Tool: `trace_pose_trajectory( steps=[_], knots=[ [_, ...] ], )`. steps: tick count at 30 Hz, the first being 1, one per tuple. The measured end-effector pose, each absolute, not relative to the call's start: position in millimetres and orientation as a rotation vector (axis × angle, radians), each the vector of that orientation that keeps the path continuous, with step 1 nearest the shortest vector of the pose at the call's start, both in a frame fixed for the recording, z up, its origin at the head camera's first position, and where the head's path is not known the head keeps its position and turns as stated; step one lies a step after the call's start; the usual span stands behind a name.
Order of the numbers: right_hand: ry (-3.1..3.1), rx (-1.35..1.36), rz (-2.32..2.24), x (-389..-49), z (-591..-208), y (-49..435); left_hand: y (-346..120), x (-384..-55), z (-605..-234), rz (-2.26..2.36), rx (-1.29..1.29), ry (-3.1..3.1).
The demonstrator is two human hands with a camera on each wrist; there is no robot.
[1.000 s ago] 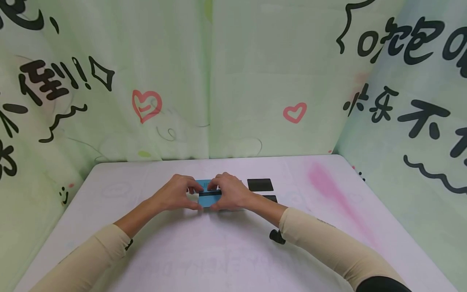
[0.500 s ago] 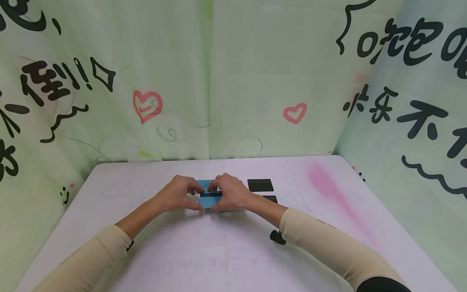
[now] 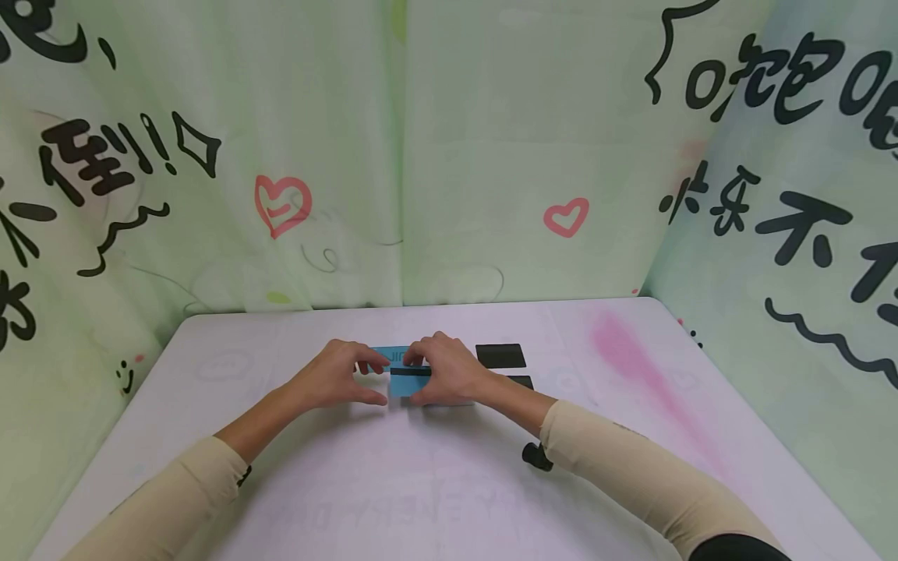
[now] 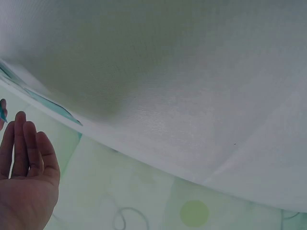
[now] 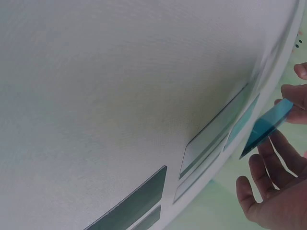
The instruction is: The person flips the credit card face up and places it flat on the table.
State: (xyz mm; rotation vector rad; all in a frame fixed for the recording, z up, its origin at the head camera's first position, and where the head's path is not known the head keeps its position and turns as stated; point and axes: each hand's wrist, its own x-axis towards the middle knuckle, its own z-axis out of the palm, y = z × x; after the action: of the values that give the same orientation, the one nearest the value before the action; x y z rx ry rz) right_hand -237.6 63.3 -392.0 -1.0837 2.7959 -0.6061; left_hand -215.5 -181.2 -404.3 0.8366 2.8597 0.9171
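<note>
In the head view, my right hand point(image 3: 449, 368) pinches a small blue card with a black stripe point(image 3: 408, 385) between thumb and fingers. In the right wrist view, the same card point(image 5: 273, 117) slants beside the right hand's fingers point(image 5: 276, 167). My left hand point(image 3: 344, 374) faces it from the left, thumb and fingers apart, with a small gap to the card's left edge. Straight fingers with nothing between them show on the left hand point(image 4: 31, 177) in the left wrist view. Behind the held card, a blue lettered piece point(image 3: 389, 356) shows partly between the hands.
On the white table point(image 3: 337, 483), a black rectangle point(image 3: 500, 356) lies right of the right hand. A second black rectangle point(image 3: 521, 382) is partly hidden by the wrist. Pale rectangles point(image 5: 206, 139) show in the right wrist view. A green printed curtain point(image 3: 470, 257) stands behind.
The striped blue card has shifted slightly right with my right hand. My left fingertips have drawn slightly left, opening a gap, and more lettering shows on the blue piece behind.
</note>
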Motion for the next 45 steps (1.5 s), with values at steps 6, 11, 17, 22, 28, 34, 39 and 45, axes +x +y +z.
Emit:
trace_pose_trajectory(
  steps=[6, 11, 17, 22, 28, 34, 39, 45],
  knots=[
    [2.799, -1.049, -0.644, -237.9, -392.9, 63.6, -183.3, -214.7, -405.0, 0.881, 0.821, 2.852],
    [2.794, -1.026, -0.698, -238.3, -393.7, 63.2, -184.0, -214.8, -406.2, 0.908, 0.824, 2.846],
    [2.763, -1.017, -0.793, -238.4, -393.7, 63.3, -184.8, -213.5, -406.7, 0.915, 0.814, 2.837],
    [2.717, -1.021, -0.879, -239.6, -393.2, 64.7, -184.8, -213.5, -406.9, 0.918, 0.804, 2.836],
    [2.654, -0.984, -1.003, -241.1, -391.6, 65.2, -184.8, -215.2, -407.1, 0.904, 0.801, 2.849],
    [2.624, -0.945, -1.059, -241.6, -392.4, 65.6, -184.4, -214.9, -406.6, 0.905, 0.796, 2.849],
    [2.636, -0.919, -1.081, -240.4, -391.9, 67.1, -183.5, -214.7, -406.7, 0.901, 0.776, 2.851],
    [2.594, -0.870, -1.140, -238.3, -390.5, 68.6, -183.2, -215.5, -406.8, 0.887, 0.768, 2.860]
  ],
)
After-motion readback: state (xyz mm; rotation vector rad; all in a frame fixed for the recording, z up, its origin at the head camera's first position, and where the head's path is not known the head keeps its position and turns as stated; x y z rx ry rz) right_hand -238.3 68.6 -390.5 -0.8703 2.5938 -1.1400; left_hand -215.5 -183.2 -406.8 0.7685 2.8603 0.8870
